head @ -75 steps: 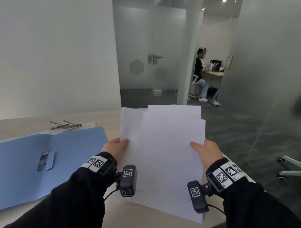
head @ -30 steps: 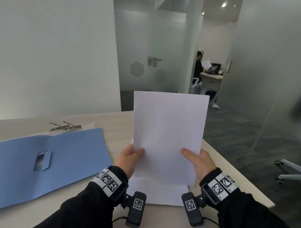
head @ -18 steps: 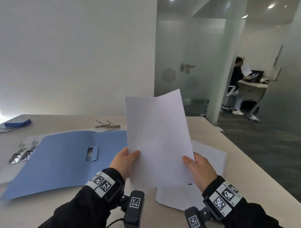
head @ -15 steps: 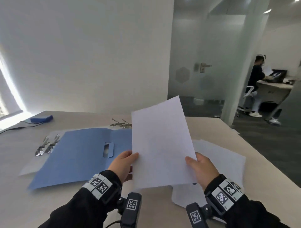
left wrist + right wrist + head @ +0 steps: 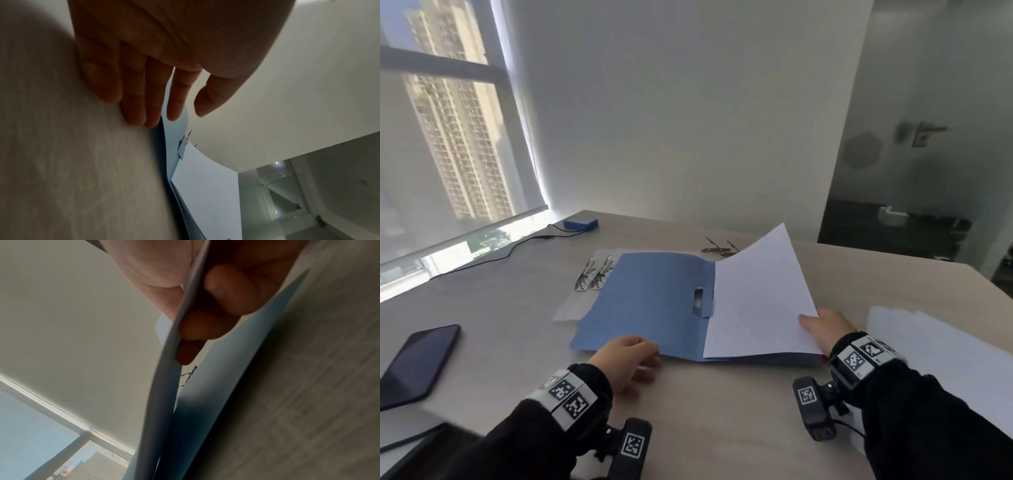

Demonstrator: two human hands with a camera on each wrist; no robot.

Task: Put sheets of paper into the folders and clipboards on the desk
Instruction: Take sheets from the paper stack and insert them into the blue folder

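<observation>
Right hand [image 5: 825, 325] grip pinches the sheet [image 5: 756, 294] over the open folder [image 5: 647, 301], mid-surface. Left hand [image 5: 625, 359], fingers spread, touches the folder's near edge. Step: laying paper in. Next: lower flat, release.

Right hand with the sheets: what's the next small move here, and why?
Probably lower the sheets flat onto the right half of the open blue folder. The right hand pinches their near right corner, and the right wrist view shows a gap between paper and folder. The left hand already rests at the folder's near edge, which should steady it.
</observation>
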